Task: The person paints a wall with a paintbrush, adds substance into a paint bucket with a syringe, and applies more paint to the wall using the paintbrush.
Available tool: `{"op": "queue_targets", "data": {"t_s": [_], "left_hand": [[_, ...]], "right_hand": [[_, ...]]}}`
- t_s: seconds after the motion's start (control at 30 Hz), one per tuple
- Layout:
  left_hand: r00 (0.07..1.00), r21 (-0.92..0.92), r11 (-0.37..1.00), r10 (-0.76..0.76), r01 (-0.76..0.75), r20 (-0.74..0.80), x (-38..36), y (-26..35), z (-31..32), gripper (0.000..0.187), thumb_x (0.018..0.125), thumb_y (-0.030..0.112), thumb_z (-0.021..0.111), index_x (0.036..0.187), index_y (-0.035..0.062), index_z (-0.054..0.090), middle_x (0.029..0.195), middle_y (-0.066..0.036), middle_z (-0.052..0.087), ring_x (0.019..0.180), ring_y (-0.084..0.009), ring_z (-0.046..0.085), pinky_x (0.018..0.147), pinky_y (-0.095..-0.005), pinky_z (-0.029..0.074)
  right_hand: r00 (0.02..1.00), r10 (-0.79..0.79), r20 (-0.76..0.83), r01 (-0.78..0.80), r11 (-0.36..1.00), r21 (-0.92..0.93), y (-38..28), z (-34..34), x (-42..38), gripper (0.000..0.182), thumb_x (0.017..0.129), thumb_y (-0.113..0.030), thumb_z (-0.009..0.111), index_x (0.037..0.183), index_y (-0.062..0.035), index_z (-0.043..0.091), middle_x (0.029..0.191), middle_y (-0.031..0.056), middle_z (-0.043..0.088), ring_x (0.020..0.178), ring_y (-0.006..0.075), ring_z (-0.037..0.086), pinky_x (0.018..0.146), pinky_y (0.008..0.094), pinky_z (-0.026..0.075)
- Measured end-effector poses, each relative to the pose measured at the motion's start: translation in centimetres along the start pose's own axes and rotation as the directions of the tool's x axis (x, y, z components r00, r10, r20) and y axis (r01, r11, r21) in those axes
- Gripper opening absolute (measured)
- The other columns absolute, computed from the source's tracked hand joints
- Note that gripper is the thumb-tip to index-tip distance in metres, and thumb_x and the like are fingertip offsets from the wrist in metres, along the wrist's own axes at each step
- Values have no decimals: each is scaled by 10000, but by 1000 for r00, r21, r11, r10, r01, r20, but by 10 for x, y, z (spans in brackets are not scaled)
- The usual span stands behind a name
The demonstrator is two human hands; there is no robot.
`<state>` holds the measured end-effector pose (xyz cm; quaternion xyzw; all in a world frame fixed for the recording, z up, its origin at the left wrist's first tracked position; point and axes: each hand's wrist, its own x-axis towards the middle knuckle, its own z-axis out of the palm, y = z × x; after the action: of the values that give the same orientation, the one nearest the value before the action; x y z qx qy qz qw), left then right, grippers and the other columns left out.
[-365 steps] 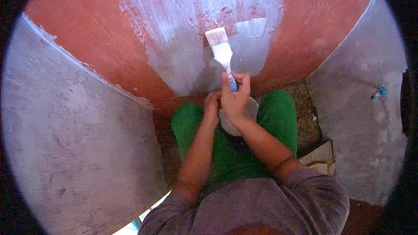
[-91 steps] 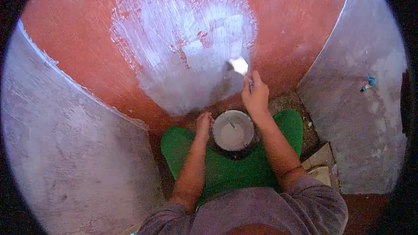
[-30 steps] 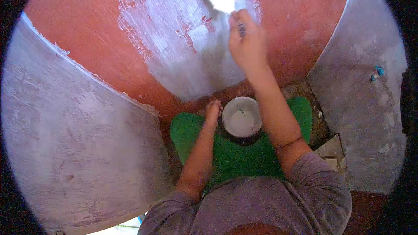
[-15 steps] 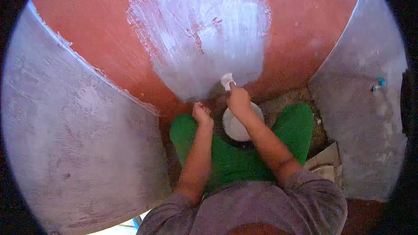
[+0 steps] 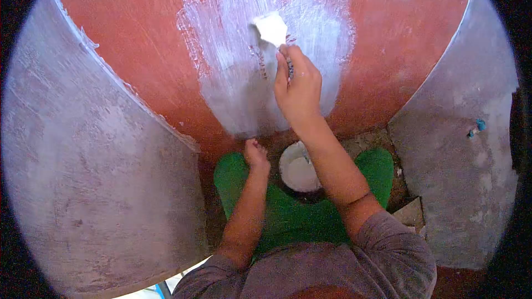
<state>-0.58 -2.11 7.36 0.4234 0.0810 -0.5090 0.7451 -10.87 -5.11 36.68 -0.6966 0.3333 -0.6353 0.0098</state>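
Note:
My right hand [image 5: 301,86] is closed around the handle of a paintbrush [image 5: 271,29]. Its bristles are loaded with white paint and lie against, or very close to, the white-painted patch [image 5: 318,50] on the red wall. Below, between my knees, a round bucket [image 5: 284,167] holds pale paint; my right forearm passes over its right side. Loosely curled, my left hand [image 5: 256,154] rests by the left knee, left of the bucket and near the foot of the wall. I see nothing in its fingers.
Grey plastered walls [image 5: 88,177] flank the red wall [image 5: 388,33] on both sides. A small blue pipe fitting [image 5: 477,127] sticks out of the right wall. Flat board-like pieces [image 5: 410,215] lie on the floor by my right knee.
My right hand has carried the paintbrush up from just above the bucket to the upper middle of the white patch. The left hand has hardly moved, and the view has shifted slightly.

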Motion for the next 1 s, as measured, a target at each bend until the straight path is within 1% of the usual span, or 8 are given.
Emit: {"op": "queue_targets", "data": {"t_s": [0.17,0.3,0.47,0.57,0.77,0.87,0.97,1.0], "left_hand": [[1000,-29,999,30,-29,9,-6,5,1,208,785,255,558,674,146,420,545,23,329,469,-124,302,461,-286,261],[997,-14,998,54,-53,50,10,1,-6,196,791,259,554,698,144,425,568,23,324,489,-123,292,479,-287,273],[999,-22,1000,-19,20,48,11,4,-6,186,790,251,557,709,140,431,569,21,332,485,-123,303,473,-289,274],[999,3,1000,1,-1,51,5,4,-5,189,791,245,553,697,140,426,558,21,327,477,-119,306,471,-288,276],[997,-20,1000,1,1,78,0,6,1,198,788,257,549,676,153,424,542,23,321,470,-116,303,482,-288,287],[998,-37,999,-16,18,54,2,4,1,206,779,271,552,665,162,420,539,30,313,469,-118,298,483,-288,283],[1000,-43,999,-29,29,6,2,4,5,214,771,279,558,660,165,415,542,35,313,473,-119,296,483,-288,280],[1000,-40,999,-31,30,-6,1,4,7,216,769,280,562,660,165,414,543,36,315,475,-120,296,483,-288,279]], "right_hand": [[999,-17,46,18,1000,-21,13,11,-27,292,798,-34,560,1090,-27,541,806,198,554,701,396,560,606,474,454],[960,163,228,-97,956,-276,18,17,-83,187,831,-43,540,1014,-8,535,775,194,570,720,406,573,619,470,462],[832,381,404,-218,893,-395,48,24,-146,262,800,-82,561,1056,-55,508,780,206,589,733,419,583,636,520,452],[672,554,492,-267,801,-536,58,25,-167,285,775,-103,589,1042,-40,508,752,212,600,722,430,589,637,536,447],[565,576,592,-224,797,-561,64,-19,-150,187,778,-132,601,886,14,555,754,223,615,699,436,586,639,534,453],[809,310,500,-102,911,-400,44,-52,-108,150,835,-132,564,838,17,566,753,240,605,688,443,577,620,531,447],[808,498,315,-396,855,-336,12,-64,-54,149,895,-121,504,861,17,551,748,251,589,681,454,565,591,521,437],[866,429,255,-344,884,-317,15,-58,-42,138,888,-121,506,902,12,541,759,244,603,690,450,578,612,518,457]]}}
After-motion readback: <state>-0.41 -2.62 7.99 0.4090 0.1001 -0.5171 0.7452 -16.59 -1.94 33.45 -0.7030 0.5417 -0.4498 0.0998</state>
